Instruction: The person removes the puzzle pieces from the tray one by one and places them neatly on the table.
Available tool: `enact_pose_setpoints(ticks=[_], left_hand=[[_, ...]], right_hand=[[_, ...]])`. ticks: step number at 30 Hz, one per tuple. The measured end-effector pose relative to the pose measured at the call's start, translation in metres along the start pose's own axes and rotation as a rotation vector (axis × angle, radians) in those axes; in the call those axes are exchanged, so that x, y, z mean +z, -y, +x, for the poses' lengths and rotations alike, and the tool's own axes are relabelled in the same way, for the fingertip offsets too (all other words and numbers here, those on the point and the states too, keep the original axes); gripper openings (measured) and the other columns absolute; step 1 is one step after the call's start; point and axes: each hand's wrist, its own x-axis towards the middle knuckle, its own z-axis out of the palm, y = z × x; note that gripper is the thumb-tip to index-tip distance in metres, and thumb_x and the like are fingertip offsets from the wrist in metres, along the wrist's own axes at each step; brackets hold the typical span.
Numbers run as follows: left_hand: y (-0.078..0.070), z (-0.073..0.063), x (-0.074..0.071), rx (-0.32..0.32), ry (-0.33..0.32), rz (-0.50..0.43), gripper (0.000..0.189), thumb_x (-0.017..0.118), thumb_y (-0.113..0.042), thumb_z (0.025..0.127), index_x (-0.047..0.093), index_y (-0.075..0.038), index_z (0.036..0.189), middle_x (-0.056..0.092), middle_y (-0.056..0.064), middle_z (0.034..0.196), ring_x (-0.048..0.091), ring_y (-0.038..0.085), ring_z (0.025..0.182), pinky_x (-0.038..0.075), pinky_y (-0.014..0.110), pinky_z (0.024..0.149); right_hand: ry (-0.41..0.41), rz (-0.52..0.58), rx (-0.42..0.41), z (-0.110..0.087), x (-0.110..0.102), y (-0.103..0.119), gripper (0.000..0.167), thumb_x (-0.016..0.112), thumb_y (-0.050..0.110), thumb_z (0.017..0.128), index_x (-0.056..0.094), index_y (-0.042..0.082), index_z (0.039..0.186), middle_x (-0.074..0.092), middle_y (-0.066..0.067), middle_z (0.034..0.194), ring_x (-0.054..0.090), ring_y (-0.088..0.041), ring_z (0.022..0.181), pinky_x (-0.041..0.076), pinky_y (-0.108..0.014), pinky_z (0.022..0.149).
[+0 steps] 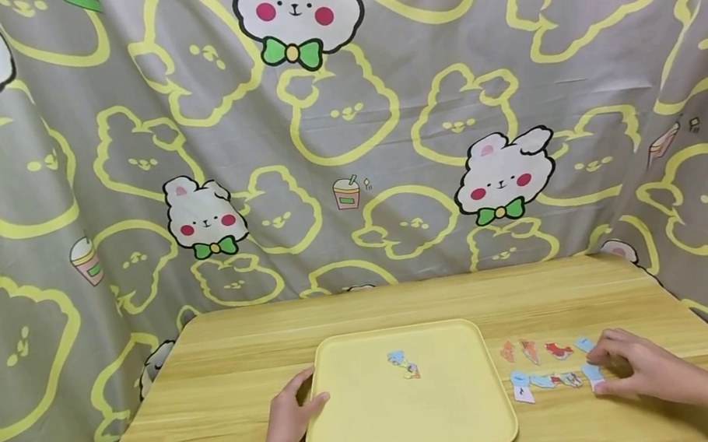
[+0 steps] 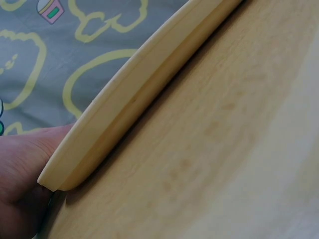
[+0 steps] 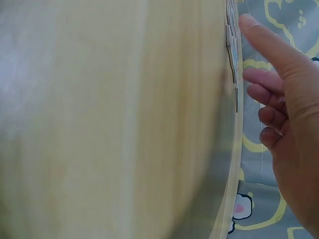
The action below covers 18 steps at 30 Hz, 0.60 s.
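Observation:
In the head view a yellow tray [image 1: 364,440] lies on the wooden table. My left hand [image 1: 288,414] holds its left edge, the thumb over the rim. The left wrist view shows the tray's side wall [image 2: 114,104] with part of that hand [image 2: 25,174] beside it. A small joined cluster of puzzle pieces [image 1: 404,367] sits on the tray. My right hand [image 1: 643,367] is over the right end of two rows of loose puzzle pieces, thumb and index finger spread around a blue-and-white piece [image 1: 593,374]. In the right wrist view its fingers [image 3: 269,94] curve loosely near the pieces [image 3: 232,45].
To the right of the tray lie more loose pieces, among them an orange one [image 1: 507,352], a red one [image 1: 558,350] and a blue-and-white one [image 1: 522,389]. A grey curtain [image 1: 356,149] with cartoon prints hangs around the table [image 1: 221,434] at the back and sides.

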Motion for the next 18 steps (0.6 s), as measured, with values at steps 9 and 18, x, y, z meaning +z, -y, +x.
enact_pose_setpoints(ticks=[9, 18], left_hand=[[-0.001, 0.0, -0.002, 0.005, -0.013, 0.01, 0.058, 0.074, -0.023, 0.087, 0.054, -0.007, 0.139, 0.053, 0.025, 0.142, 0.045, 0.046, 0.135, 0.037, 0.06, 0.112], [0.0, -0.001, 0.0, 0.01, -0.001, -0.004, 0.057, 0.074, -0.024, 0.087, 0.054, -0.009, 0.139, 0.051, 0.024, 0.143, 0.043, 0.046, 0.136, 0.037, 0.061, 0.112]], right_hand=[[0.015, 0.042, 0.001, 0.018, 0.002, 0.014, 0.032, 0.085, 0.027, 0.074, 0.068, 0.018, 0.1, 0.056, 0.011, 0.093, 0.049, 0.003, 0.081, 0.043, -0.019, 0.06], [0.065, 0.147, 0.002, 0.044, 0.013, 0.028, 0.029, 0.081, 0.029, 0.079, 0.066, 0.014, 0.1, 0.058, 0.005, 0.092, 0.052, -0.005, 0.08, 0.046, -0.022, 0.061]])
